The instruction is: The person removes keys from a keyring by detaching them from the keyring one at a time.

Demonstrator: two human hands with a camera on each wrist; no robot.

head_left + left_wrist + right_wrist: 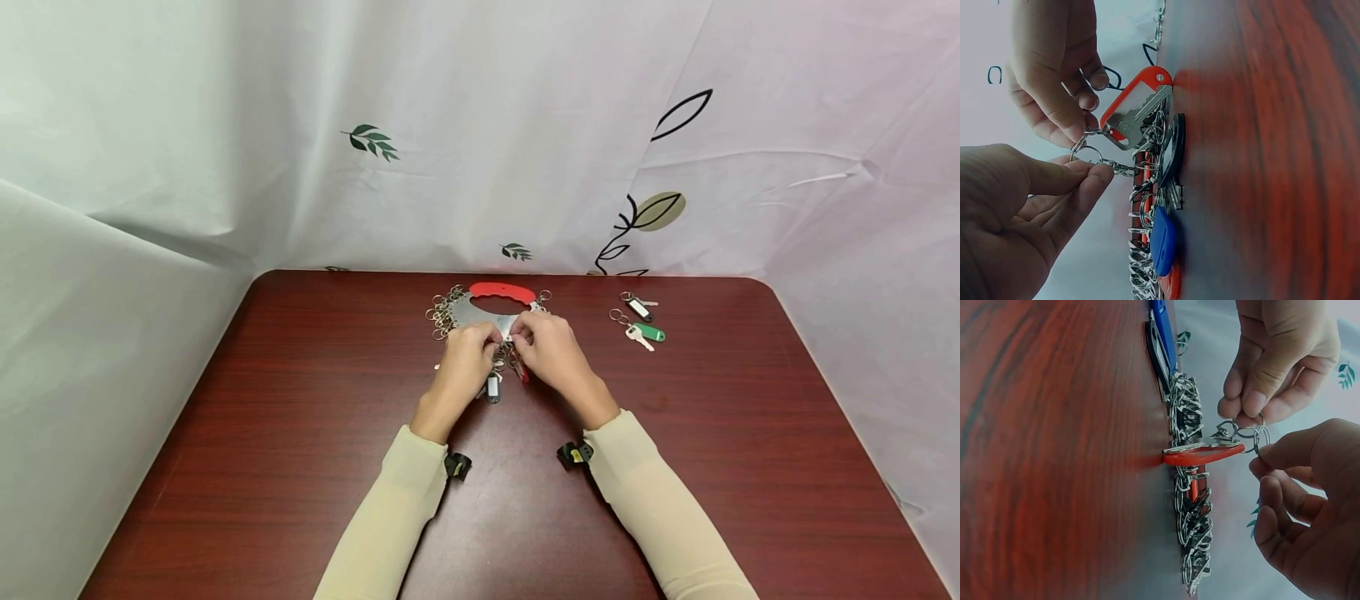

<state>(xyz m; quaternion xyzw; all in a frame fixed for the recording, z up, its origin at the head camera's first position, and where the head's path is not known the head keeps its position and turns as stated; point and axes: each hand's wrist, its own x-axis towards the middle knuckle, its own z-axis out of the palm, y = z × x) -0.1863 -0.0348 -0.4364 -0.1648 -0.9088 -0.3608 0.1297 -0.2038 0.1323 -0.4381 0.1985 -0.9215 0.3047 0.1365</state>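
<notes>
Both hands meet at the front edge of a metal key holder plate (468,313) with a red handle (502,291). My left hand (468,354) pinches a snap hook (1121,169) that hangs at the plate and has a ring at its end. Thumb and finger of my right hand (551,346) pinch a key ring (1256,440) right at that hook's ring. From this key ring hang a red key tag (1129,94) and a silver key (1125,128). The fingertips of the two hands are close together, hiding part of the rings.
Several hooks and rings (1194,519) line the plate's edge. A black tag (492,387) and a blue tag (1162,240) hang there too. To the right on the table (750,417) lie keys with a black tag (639,309) and a green tag (649,332). A white curtain (465,167) stands behind.
</notes>
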